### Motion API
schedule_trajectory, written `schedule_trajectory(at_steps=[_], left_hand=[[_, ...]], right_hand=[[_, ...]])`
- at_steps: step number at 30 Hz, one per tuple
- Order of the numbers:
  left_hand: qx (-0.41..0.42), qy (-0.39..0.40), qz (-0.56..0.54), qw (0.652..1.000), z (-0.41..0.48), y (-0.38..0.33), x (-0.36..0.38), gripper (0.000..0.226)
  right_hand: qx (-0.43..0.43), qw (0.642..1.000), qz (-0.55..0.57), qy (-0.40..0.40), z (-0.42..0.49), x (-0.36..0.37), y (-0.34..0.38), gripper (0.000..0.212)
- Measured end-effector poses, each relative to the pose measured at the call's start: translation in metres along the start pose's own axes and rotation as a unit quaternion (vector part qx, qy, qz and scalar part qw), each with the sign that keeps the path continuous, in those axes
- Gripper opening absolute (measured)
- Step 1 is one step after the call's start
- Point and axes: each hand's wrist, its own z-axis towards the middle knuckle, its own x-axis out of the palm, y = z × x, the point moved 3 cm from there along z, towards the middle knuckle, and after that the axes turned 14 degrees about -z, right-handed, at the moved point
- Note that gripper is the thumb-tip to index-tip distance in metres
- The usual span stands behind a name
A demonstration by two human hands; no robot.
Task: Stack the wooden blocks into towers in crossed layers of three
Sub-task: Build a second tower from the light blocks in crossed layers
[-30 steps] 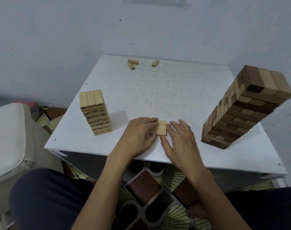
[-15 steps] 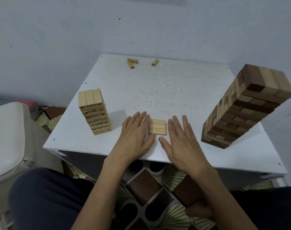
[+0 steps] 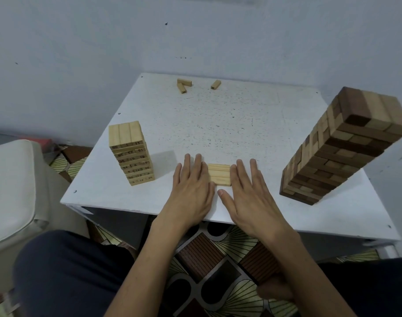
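Table: white; bears everything listed.
Tall tower: two-tone, at right.
Short tower: pale, at left.
Left hand, right hand: fingers straight, slightly spread, flat on table, flanking the layer and apparently touching its ends.
Layer: three pale blocks side by side, near front edge. Step judged: squaring a new tower's base.
Loose blocks: three, far edge. Next: fetch them and lay them crosswise.

A home, seemingly: patterned floor tiles, cushioned seat (off-white).
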Motion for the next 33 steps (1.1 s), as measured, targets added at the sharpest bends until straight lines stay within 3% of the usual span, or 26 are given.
schedule_trajectory(at_steps=[8,12,27,33], left_hand=[[0.033,-0.002,-0.105,0.994,0.004,0.005,-0.015,0.07],[0.069,-0.004,-0.137,0.988,0.009,0.006,-0.024,0.075],[0.057,0.003,-0.131,0.99,0.017,0.014,-0.024,0.081],[0.084,-0.049,-0.14,0.985,0.009,0.0,-0.044,0.087]], right_hand=[[-0.025,0.987,0.145,-0.067,0.005,-0.014,-0.01,0.068],[-0.042,0.984,0.162,-0.06,0.013,-0.02,-0.01,0.069],[-0.026,0.983,0.162,-0.084,0.02,-0.018,-0.011,0.071],[-0.032,0.968,0.217,-0.118,0.016,-0.038,-0.013,0.08]])
